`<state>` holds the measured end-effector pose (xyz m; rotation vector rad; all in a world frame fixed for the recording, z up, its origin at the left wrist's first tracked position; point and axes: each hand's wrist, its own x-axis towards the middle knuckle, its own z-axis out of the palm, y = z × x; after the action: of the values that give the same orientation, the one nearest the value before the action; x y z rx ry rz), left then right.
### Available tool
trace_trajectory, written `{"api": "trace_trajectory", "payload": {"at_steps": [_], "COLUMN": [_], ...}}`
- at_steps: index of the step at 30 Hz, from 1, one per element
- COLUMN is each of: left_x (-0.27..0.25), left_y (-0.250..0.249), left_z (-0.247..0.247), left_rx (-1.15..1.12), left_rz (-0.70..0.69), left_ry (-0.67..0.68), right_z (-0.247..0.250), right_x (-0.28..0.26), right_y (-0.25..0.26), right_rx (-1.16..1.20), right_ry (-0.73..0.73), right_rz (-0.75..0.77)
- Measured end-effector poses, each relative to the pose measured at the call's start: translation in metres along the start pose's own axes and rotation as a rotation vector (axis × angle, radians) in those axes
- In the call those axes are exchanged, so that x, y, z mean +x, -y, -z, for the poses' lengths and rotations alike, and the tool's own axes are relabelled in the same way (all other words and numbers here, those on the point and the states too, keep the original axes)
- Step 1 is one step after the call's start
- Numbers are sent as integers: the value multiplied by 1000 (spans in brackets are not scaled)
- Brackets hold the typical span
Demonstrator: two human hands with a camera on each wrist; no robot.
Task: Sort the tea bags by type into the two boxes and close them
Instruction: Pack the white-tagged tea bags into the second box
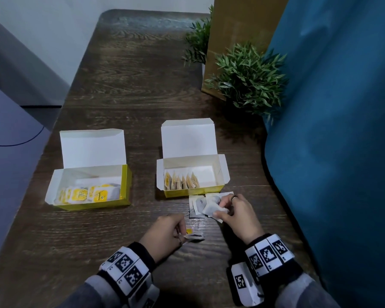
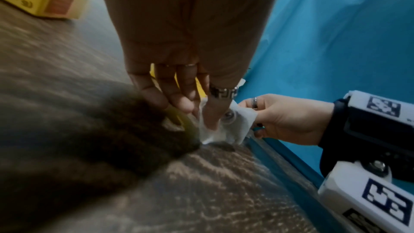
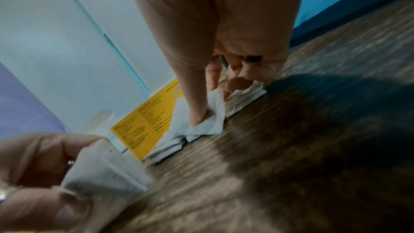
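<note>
Two yellow boxes stand open on the dark wooden table. The left box (image 1: 125, 183) holds white tea bags with yellow tags. Brownish tea bags (image 1: 181, 182) stand in a row inside the right box (image 1: 218, 167). A small pile of white tea bags (image 1: 198, 204) lies just in front of the right box. My right hand (image 1: 228, 207) pinches a white tea bag (image 1: 211, 208) at that pile. My left hand (image 1: 175, 230) holds another white tea bag (image 1: 195, 237) low over the table, its yellow tag (image 1: 189, 231) beside the fingers. The wrist views show each pinch: left-hand tea bag (image 2: 224, 130), right-hand tea bag (image 3: 208, 123).
Two green potted plants (image 1: 247, 78) and a brown cardboard box (image 1: 242, 30) stand at the back right. A blue curtain (image 1: 342, 130) hangs along the right table edge. The table's left edge (image 1: 53, 121) drops to the floor.
</note>
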<state>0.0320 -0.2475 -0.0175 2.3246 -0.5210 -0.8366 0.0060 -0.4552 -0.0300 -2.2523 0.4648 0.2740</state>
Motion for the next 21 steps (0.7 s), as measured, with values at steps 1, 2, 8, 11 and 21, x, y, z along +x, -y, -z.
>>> {"api": "trace_trajectory", "payload": {"at_steps": [1,2,8,11,21], "left_x": [-2,-4,-8,-4,20], "left_y": [0,1,-4,-6,-16], "left_z": [3,6,33,50,54], "left_rx": [-18,-39,-234,-154,232], "left_rz": [-10,-22,-122,-157,-95], "left_ry": [-12,-29,-155,-224,-277], "right_z": [0,-2,9,24,39], "right_x": [-1,-2,-17,-18,53], "right_y": [0,-2,2,21,96], "right_rx": [-1,-16,-12,-3,-348], "right_ry": [-13,-29,-315,-453,-98], "right_rz": [31,76,520,625,239]}}
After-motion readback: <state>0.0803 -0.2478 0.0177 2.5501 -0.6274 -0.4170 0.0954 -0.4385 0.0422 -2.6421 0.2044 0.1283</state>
